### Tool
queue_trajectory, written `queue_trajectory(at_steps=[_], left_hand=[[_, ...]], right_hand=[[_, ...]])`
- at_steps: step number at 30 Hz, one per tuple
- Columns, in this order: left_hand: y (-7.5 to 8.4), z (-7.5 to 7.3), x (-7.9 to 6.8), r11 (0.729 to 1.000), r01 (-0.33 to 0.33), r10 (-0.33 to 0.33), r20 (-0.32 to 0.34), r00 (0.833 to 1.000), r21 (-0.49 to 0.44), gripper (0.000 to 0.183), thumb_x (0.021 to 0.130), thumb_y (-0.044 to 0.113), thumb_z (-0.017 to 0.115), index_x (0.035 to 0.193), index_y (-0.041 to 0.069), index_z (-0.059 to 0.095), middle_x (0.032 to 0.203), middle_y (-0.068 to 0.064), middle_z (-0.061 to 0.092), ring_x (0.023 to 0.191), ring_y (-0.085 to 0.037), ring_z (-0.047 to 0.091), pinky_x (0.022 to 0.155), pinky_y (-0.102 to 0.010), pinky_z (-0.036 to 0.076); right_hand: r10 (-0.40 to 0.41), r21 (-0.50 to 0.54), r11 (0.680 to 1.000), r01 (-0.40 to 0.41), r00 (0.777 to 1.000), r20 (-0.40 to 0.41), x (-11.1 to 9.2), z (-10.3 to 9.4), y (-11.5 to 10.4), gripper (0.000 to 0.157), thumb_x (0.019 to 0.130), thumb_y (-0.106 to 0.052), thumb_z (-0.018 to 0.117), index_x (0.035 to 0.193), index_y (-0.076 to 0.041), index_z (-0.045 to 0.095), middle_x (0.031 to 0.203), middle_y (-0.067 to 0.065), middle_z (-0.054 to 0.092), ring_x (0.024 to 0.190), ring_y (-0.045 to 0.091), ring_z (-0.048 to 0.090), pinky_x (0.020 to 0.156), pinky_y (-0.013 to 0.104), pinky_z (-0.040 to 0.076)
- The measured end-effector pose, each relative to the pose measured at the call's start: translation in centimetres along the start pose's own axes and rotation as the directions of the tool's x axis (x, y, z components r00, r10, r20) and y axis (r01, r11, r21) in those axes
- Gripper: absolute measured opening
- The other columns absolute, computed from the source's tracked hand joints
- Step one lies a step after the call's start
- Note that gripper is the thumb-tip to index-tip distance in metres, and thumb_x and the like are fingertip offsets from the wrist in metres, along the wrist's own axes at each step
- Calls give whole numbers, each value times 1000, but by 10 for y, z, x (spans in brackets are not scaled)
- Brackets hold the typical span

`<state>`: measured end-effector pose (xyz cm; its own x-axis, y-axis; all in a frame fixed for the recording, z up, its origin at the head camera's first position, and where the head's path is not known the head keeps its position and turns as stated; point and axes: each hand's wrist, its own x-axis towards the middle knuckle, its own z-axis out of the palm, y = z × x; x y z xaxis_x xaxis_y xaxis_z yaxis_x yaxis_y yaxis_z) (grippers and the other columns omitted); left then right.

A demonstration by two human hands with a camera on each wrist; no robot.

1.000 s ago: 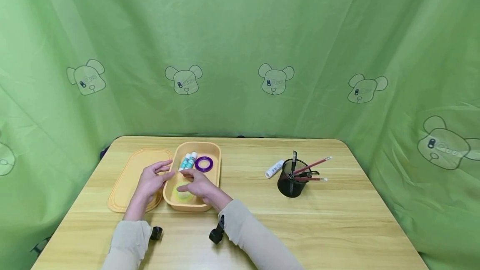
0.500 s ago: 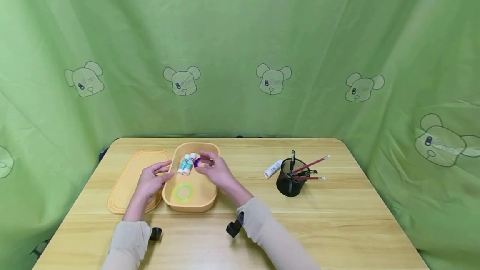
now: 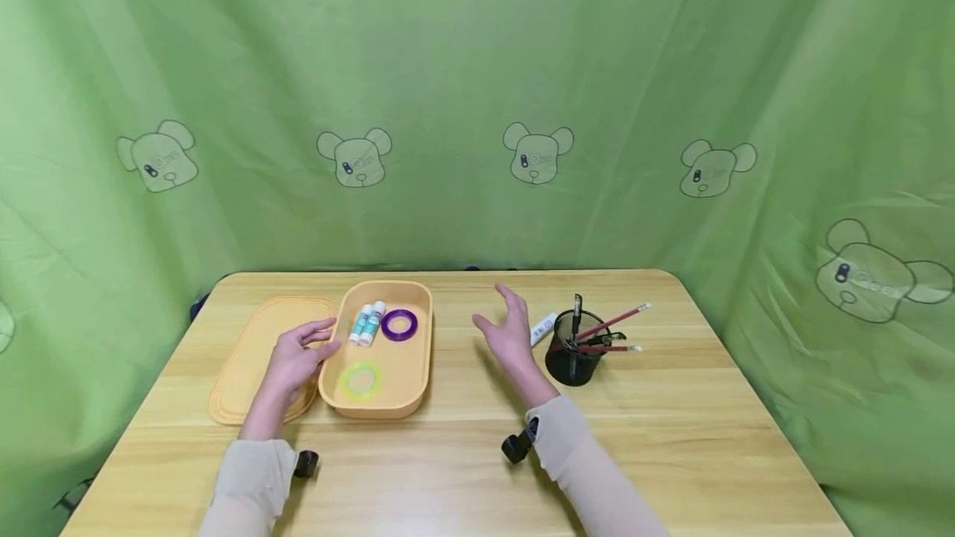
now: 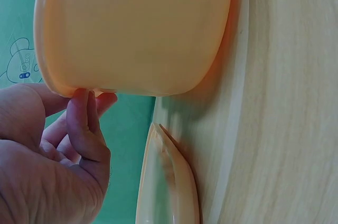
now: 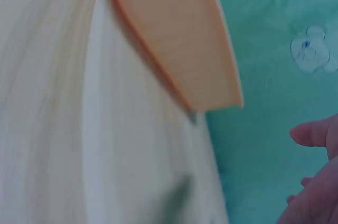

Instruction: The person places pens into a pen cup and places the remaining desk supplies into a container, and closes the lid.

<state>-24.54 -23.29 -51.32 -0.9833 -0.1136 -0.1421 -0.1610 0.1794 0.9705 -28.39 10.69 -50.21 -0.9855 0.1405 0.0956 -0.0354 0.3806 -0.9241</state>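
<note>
The peach plastic box (image 3: 418, 355) stands left of centre on the table. Inside lie two glue sticks (image 3: 367, 323), a purple ring-shaped tape roll (image 3: 385, 330) and a yellow-edged translucent ring (image 3: 375, 371). My left hand (image 3: 293, 359) is at the box's left rim; in the left wrist view its thumb and fingertips (image 4: 79, 100) meet at the rim and pinch it. My right hand (image 3: 513, 342) is over the table between the box and a white glue stick (image 3: 544, 327), fingers spread, holding nothing. That white stick is partly hidden behind this hand.
A matching peach lid (image 3: 249, 355) lies flat left of the box, partly under my left hand and wrist. A black mesh pen cup (image 3: 570, 367) with pencils and black-handled tools stands right of my right hand. A green curtain (image 3: 448, 222) hangs behind the table.
My right hand has moved from over the yellow ring, past the purple roll, and out of the box to the right, beside the white glue stick. My left hand has stayed at the rim.
</note>
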Motion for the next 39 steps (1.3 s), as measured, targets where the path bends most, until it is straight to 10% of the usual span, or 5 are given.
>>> queue_trajectory(at_steps=[11,39], left_hand=[[-1,-1,1,1000,6,-6,-1,1000,10,51,97,8,72,146,5,57,138,-25,59,90,-14,70,71,-26,63],[-2,-1,1,1000,13,-13,-2,1000,-2,52,97,8,72,146,5,58,136,-24,61,88,-12,71,69,-26,63]], right_hand=[[35,-112,993,-49,991,-128,11,-11,33,83,88,-15,80,159,-11,37,173,14,15,160,38,9,129,61,11],[61,-160,983,-87,985,-158,16,-13,50,71,78,11,69,146,-9,57,153,19,44,139,41,41,114,53,40]])
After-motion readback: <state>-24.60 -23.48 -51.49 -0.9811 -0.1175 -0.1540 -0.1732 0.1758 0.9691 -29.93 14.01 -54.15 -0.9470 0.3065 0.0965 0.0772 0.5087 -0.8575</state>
